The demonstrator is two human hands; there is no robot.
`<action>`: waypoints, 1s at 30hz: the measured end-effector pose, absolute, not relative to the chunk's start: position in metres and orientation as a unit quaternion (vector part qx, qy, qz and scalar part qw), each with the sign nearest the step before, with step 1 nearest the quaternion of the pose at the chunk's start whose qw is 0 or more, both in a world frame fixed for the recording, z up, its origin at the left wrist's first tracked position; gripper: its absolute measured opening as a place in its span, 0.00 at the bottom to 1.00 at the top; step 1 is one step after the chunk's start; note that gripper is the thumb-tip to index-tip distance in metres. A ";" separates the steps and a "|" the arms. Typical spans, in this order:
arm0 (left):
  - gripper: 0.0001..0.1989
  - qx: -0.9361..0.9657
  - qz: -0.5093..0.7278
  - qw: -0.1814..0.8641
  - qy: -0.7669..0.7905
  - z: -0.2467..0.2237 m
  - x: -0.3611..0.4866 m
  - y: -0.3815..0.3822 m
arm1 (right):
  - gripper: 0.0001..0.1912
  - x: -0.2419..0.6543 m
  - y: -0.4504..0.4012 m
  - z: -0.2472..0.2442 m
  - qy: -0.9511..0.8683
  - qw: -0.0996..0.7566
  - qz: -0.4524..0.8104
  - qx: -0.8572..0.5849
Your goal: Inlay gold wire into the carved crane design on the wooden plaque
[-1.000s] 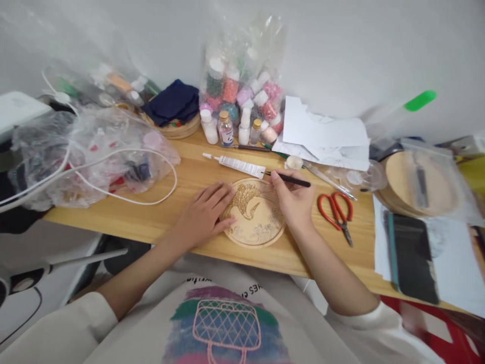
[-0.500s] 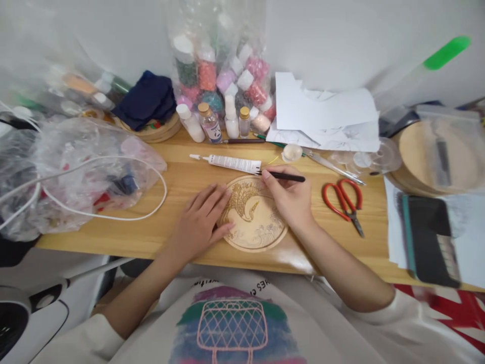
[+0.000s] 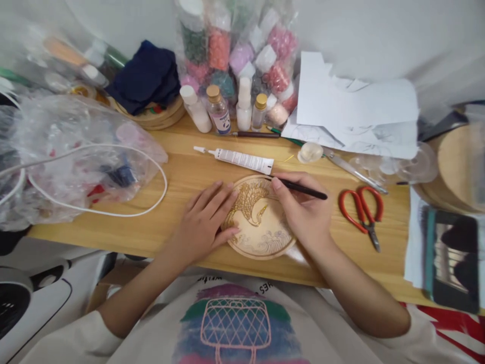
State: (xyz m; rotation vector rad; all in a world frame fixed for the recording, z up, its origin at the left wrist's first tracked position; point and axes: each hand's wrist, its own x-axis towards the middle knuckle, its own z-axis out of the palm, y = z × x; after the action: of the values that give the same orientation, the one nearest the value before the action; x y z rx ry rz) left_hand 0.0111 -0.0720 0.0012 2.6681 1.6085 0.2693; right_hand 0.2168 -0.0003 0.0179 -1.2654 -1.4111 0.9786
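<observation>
A round wooden plaque (image 3: 248,247) lies flat on the table, with a golden raised crane-like bird (image 3: 252,199) and drawn wave lines on its face. My left hand (image 3: 206,217) rests flat at the plaque's left edge, fingers stretched out, thumb on the rim. In my right hand (image 3: 306,212), a slim black pen-like tool (image 3: 305,189) is pinched between thumb and fingers. Its tip points left over the plaque's top edge; the fingers partly hide the tip and the plaque's right side. Just above the plaque lies a white glue tube (image 3: 244,161) with its nozzle to the left.
Red-handled pliers (image 3: 361,210) lie right of my right hand. Small bottles (image 3: 220,111) and a bag of colored jars (image 3: 242,55) stand at the back. Papers (image 3: 352,108) are behind right, a phone (image 3: 454,258) at far right. A plastic bag (image 3: 76,151) and white cable (image 3: 164,184) occupy the left.
The head view has shifted a little, so the table things appear larger and spread outward. Both hands keep about the same places at the plaque, the right still gripping the black tool.
</observation>
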 end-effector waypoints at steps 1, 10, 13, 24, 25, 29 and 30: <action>0.33 0.853 0.086 0.007 0.515 0.001 0.011 -0.072 | 0.03 0.217 -0.002 0.018 -0.593 0.476 0.403 -0.509; 0.31 0.855 0.083 0.008 0.511 0.002 0.012 -0.073 | 0.08 0.215 -0.010 0.017 -0.683 0.416 0.408 -0.441; 0.31 0.856 0.086 0.010 0.511 0.002 0.013 -0.073 | 0.07 0.212 -0.012 0.017 -0.705 0.394 0.405 -0.429; 0.32 0.848 0.088 0.045 0.520 0.004 0.015 -0.072 | 0.05 0.205 -0.012 0.011 -0.712 0.369 0.410 -0.435; 0.32 0.848 0.091 0.049 0.520 0.004 0.015 -0.072 | 0.05 0.205 -0.012 0.010 -0.712 0.368 0.411 -0.435; 0.32 0.847 0.090 0.056 0.521 0.004 0.015 -0.072 | 0.05 0.204 -0.012 0.008 -0.713 0.365 0.412 -0.434; 0.32 0.847 0.089 0.055 0.521 0.005 0.016 -0.072 | 0.05 0.205 -0.012 0.008 -0.714 0.363 0.412 -0.434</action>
State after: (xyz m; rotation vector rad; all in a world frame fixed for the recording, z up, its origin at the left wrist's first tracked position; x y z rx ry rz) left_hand 0.0155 -0.0719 0.0046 2.5724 1.5828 0.2716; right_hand 0.2046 -0.0119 0.0079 -1.1169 -1.8377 1.0603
